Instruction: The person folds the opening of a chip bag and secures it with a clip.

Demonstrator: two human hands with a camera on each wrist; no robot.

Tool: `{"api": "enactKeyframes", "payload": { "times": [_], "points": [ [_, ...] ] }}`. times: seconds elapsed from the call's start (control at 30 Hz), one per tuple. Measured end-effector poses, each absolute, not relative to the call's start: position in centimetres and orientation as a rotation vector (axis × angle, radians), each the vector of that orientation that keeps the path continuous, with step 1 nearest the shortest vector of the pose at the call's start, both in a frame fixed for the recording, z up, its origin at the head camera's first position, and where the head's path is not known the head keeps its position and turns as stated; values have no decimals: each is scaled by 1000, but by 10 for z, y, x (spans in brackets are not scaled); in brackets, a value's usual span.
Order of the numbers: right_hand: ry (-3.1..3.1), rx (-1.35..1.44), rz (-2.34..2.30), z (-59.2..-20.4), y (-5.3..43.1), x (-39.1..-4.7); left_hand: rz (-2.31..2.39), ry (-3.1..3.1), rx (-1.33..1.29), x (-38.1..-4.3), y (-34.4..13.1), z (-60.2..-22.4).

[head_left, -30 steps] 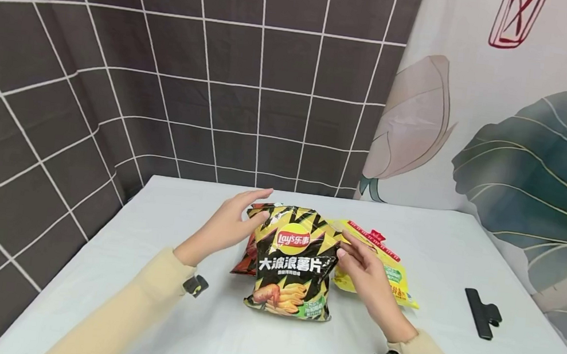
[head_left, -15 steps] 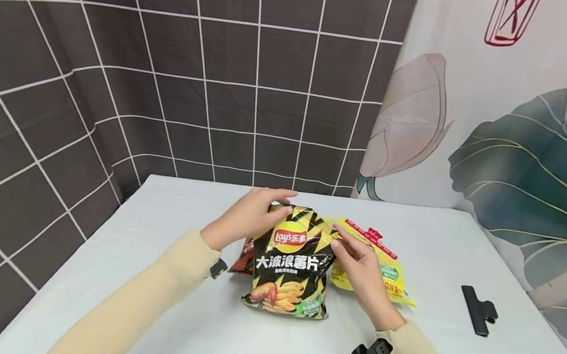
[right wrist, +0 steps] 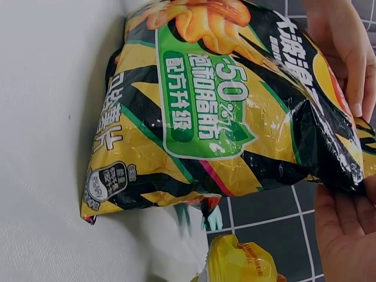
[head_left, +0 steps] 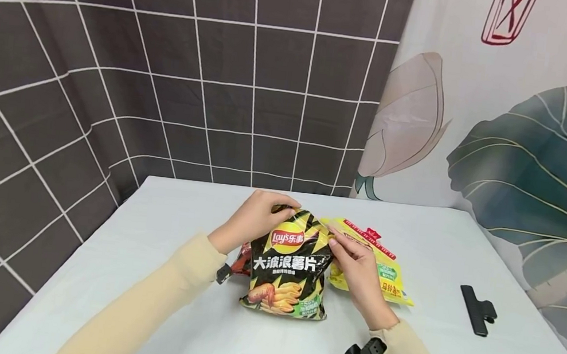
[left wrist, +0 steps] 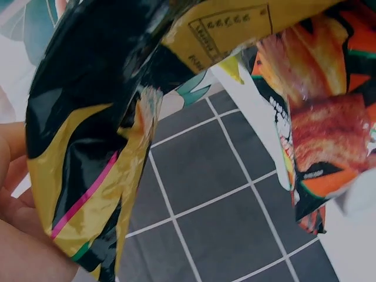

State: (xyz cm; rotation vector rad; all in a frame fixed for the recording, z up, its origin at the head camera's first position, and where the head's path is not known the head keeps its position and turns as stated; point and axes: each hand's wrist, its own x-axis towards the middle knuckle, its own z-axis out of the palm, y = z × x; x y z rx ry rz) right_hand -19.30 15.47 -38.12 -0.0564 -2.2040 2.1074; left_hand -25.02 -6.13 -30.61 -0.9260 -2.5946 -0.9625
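A black and yellow Lay's potato chip bag (head_left: 287, 267) stands on the white table, leaning slightly back. My left hand (head_left: 257, 217) grips its top edge, with the fingers behind and the thumb in front. At the upper right corner my right hand (head_left: 358, 268) pinches the bag between thumb and fingers. The right wrist view shows the bag's printed front (right wrist: 205, 106) close up, its upper end between both hands. In the left wrist view the bag's folded side (left wrist: 82, 158) lies against the left hand (left wrist: 29, 229).
Behind on the right lies a yellow chip bag (head_left: 394, 276) with a red sealing clip (head_left: 373, 238) along its top. A red bag (head_left: 242, 260) is mostly hidden behind the black one. A black bag clip (head_left: 478, 312) lies at the table's right.
My left hand has moved right from the bag's upper left corner onto its top edge and now grips it. The right hand has closed in on the right corner. The bag stays nearly in place.
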Motion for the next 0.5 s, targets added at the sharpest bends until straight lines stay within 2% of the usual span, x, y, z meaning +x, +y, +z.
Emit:
{"api": "enactKeyframes", "payload": {
  "times": [0.5],
  "points": [
    [-2133, -62, 2181, -382, 155, -193, -1130, -2511, -917, -250, -60, -316]
  ]
}}
